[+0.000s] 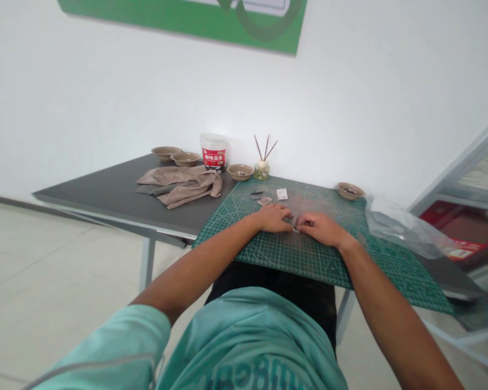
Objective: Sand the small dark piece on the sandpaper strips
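Over the green cutting mat (228, 227) my two hands meet, fingertips almost touching. Between them is a small greyish-brown piece (295, 222) with a whitish lower edge, too small and blurred to name. My left hand (273, 218) has its thumb and fingers closed at the left side of this piece. From the other side, my right hand (319, 226) pinches it. Just beyond my left hand lie a small white square packet (282, 194), a pale flat packet (264, 201) and a dark flat piece (256, 193).
Left on the dark table (106, 181) lies a crumpled brown cloth (183, 181). Behind stand several bowls (239, 172), a white tub with a red label (213, 151) and a reed diffuser (262, 169). A bowl (350, 190) and clear plastic bag (402, 225) are at right.
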Available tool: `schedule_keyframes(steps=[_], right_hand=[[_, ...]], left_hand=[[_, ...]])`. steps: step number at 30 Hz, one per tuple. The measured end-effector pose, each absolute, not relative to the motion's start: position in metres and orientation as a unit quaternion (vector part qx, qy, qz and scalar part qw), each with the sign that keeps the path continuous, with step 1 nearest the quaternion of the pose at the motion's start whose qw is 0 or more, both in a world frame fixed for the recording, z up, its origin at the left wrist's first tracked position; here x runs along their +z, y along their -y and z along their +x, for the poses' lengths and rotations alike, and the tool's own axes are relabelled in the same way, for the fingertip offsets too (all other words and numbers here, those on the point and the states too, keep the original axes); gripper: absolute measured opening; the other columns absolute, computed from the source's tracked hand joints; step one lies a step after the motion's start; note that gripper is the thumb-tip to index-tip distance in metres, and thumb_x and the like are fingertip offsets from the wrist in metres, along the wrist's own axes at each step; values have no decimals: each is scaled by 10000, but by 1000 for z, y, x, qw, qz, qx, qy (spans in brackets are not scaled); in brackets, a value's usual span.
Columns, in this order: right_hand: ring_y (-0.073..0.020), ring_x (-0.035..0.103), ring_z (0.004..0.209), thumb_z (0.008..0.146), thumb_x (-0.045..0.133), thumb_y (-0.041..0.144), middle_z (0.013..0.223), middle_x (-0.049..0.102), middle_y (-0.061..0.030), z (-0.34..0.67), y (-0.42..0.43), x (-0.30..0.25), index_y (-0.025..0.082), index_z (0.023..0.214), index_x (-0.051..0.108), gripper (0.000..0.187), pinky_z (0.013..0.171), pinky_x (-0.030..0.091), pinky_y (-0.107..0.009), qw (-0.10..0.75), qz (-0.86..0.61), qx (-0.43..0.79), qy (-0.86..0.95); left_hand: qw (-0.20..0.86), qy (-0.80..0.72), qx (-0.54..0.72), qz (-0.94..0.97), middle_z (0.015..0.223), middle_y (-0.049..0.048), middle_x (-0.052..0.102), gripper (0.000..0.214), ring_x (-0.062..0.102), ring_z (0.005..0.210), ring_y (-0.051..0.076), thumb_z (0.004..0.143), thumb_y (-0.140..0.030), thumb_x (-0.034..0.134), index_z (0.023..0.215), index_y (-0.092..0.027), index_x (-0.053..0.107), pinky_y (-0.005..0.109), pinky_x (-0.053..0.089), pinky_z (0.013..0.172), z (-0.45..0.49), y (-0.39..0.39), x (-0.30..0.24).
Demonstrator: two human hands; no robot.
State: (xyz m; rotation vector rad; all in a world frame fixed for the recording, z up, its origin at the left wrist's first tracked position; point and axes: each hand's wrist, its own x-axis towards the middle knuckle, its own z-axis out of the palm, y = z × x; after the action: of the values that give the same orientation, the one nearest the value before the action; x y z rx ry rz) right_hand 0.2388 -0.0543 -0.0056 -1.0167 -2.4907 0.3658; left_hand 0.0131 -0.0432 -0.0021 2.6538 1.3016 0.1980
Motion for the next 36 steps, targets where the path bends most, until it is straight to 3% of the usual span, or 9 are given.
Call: schedule_keyframes(steps=[6, 12, 18, 36], right_hand=[[-196, 577, 790, 890, 624, 247, 831, 679, -45, 233, 40, -7, 187, 846, 687, 97, 766, 408, -318, 236, -398, 95, 881], [-167, 603, 758, 901, 621, 262, 831, 700, -7, 241, 55, -7, 214, 839, 691, 105, 724, 437, -275, 214, -365, 136, 896], [-178, 564, 754, 892, 621, 253, 828, 679, -38, 235, 40, -8, 185, 848, 682, 101, 724, 406, -297, 243, -409, 105, 873], [-166, 601, 764, 889, 634, 276, 834, 691, -4, 238, 56, -3, 214, 862, 695, 91, 716, 437, -273, 203, -371, 168, 891]], left_hand=[[87, -430, 65, 896, 1433, 68, 503, 523, 431, 1341, 317, 865, -572, 539, 1286, -261, 558, 463, 334, 1119, 12, 42, -3], [89, -434, 64, 894, 1442, 62, 494, 550, 418, 1351, 325, 860, -579, 539, 1326, -286, 536, 481, 317, 1131, 13, 42, -3], [87, -433, 61, 895, 1449, 76, 481, 537, 418, 1349, 324, 864, -562, 536, 1309, -260, 541, 481, 317, 1129, 13, 41, -4], [85, -430, 62, 897, 1446, 63, 492, 545, 416, 1358, 315, 855, -575, 546, 1312, -279, 547, 476, 309, 1140, 13, 41, -4]])
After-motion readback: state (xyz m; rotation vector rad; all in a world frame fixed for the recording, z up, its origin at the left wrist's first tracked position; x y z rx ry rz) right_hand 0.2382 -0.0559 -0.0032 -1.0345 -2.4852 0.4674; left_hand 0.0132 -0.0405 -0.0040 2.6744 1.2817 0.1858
